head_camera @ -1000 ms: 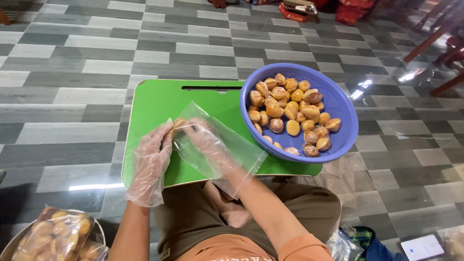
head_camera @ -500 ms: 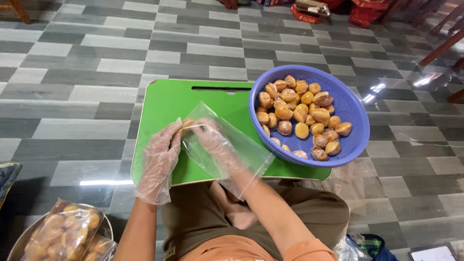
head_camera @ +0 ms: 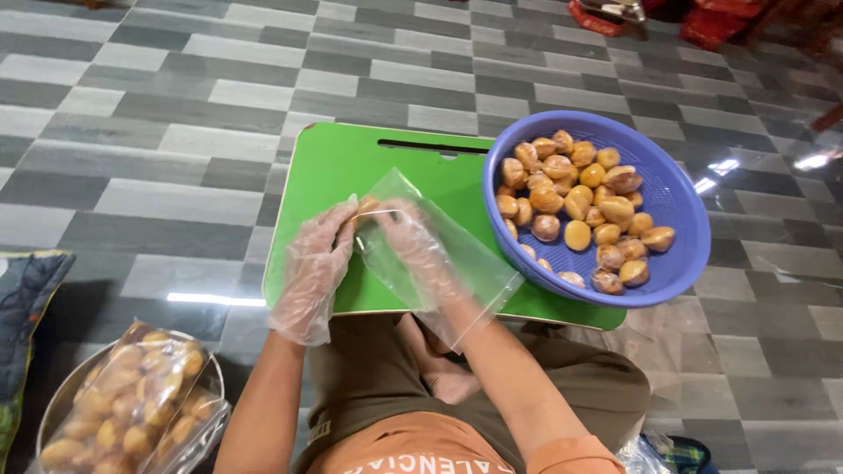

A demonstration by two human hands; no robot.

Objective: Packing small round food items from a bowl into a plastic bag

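Both my hands wear thin clear plastic gloves. My left hand (head_camera: 314,268) and my right hand (head_camera: 420,250) meet over a green lap table (head_camera: 351,162), pinching the edge of a clear plastic bag (head_camera: 457,254) that lies across my right hand. A small tan piece shows between my fingertips where the hands meet. To the right stands a blue plastic basket (head_camera: 680,219) holding several round golden-brown pastries (head_camera: 575,197), part of it resting on the green table.
A metal bowl (head_camera: 61,399) at lower left holds clear bags filled with the same pastries (head_camera: 132,408). A patterned cushion (head_camera: 26,298) lies at the far left. Grey checkered floor tiles surround me. Red objects (head_camera: 606,13) sit at the top.
The view has shifted slightly. My hands stay together at the bag's edge, fingers working at it; the basket has not moved.
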